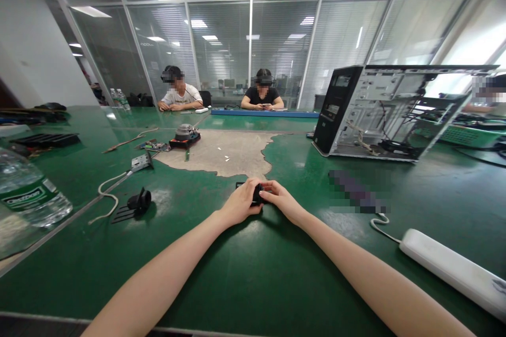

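Observation:
My left hand (242, 201) and my right hand (279, 197) meet over the green table, fingers closed around a small black plastic part (257, 195). My left hand wraps it from the left, and my right fingertips press on its right side. A slim black edge pokes out past my left fingers; most of the part is hidden, so its exact kind does not show. To the left lies a black plastic piece (139, 201) with a round body and a flat slotted tail. Behind it is a metal bracket (141, 161) with a pale cable.
An open computer case (340, 110) stands at right, near a blurred dark object (358, 191) and a white power strip (450, 268). A water bottle (31, 189) is at left. A cooler-like unit (185, 136) sits beyond the worn patch (221, 152). Two people sit across the table.

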A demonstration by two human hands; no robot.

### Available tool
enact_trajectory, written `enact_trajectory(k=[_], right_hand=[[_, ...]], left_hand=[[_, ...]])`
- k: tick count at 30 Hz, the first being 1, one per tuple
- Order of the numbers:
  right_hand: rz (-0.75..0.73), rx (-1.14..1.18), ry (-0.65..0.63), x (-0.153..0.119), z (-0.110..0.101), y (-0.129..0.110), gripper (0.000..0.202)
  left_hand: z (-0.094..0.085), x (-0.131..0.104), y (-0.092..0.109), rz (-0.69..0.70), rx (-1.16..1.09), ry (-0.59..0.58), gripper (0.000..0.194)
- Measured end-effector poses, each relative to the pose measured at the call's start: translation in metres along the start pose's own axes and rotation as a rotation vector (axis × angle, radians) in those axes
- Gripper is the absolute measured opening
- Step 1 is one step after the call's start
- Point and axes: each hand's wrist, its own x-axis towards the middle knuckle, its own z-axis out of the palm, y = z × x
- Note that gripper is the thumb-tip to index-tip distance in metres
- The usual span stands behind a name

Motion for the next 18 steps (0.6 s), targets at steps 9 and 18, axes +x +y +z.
enact_trajectory(k=[9,18], right_hand=[[-0.003,0.06,-0.101,-0.0026,-0.0019,-0.0056,0.035],[-0.021,0.008,-0.005,-0.0022,0.0006,-0.0022,0.028]], left_hand=[[-0.0004,0.0002,0.0016,0.002,-0.004,0.001,0.06],[0.0004,0.002,-0.0002,0.008,-0.015,-0.01,0.059]])
